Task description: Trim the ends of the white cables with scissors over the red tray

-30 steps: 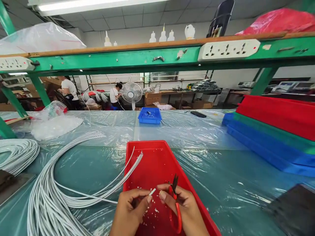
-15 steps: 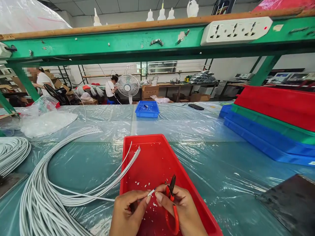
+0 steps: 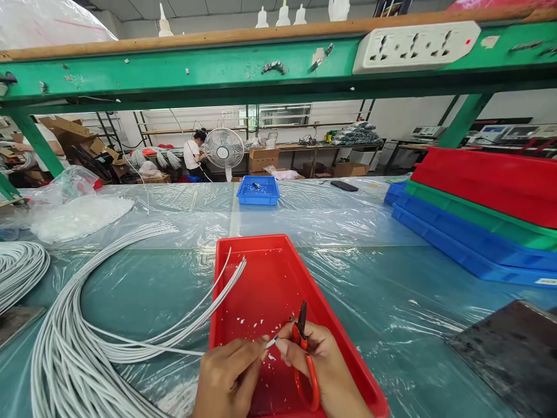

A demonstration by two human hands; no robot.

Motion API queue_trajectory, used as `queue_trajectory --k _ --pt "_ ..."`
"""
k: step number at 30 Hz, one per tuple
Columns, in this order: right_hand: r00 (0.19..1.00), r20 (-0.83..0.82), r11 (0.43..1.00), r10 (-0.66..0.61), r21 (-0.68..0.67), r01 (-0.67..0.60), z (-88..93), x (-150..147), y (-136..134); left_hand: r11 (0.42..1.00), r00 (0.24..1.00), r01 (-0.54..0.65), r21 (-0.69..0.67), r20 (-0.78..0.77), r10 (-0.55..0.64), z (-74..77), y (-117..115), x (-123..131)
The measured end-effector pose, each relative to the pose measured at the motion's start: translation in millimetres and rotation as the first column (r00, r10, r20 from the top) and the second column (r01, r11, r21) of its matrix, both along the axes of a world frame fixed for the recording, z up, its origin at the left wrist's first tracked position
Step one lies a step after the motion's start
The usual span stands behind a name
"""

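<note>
Over the near end of a red tray (image 3: 278, 267), my left hand (image 3: 226, 377) pinches the end of a thin white cable (image 3: 152, 348) that runs off to the left. My right hand (image 3: 322, 371) holds red-handled scissors (image 3: 304, 360), blades shut and pointing up, while its thumb and forefinger touch the cable's tip next to my left fingers. Small white bits of insulation lie scattered on the tray floor. Several white cable ends rest over the tray's left rim.
A large bundle of white cables (image 3: 73, 337) curves across the plastic-covered table at left. Stacked red, green and blue trays (image 3: 478, 220) stand at right, a small blue tray (image 3: 258, 191) farther back, a dark slab (image 3: 509, 354) at near right. A green shelf frame (image 3: 217, 75) spans overhead.
The view has tilted down and shifted slightly. Both hands stay together at the cable's tip, which now shows less white end between the fingers.
</note>
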State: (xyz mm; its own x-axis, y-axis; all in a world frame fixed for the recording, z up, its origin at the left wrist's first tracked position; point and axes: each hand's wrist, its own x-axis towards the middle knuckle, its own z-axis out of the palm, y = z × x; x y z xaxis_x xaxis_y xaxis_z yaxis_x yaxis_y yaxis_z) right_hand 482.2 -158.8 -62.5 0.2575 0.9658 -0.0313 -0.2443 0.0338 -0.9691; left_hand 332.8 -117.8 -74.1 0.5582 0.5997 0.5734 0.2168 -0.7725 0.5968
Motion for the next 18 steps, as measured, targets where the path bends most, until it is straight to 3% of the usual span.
queue_trajectory --k 6,18 --pt "0.997 0.042 0.998 -0.068 -0.012 0.068 1.1 -2 1 0.999 0.999 -0.014 0.035 -0.037 0.015 -2.2 0 0" --pt "0.996 0.054 0.997 -0.069 0.024 0.068 -11.2 5 1 0.981 0.994 -0.095 -0.170 -0.064 0.086 8.8 -4 3"
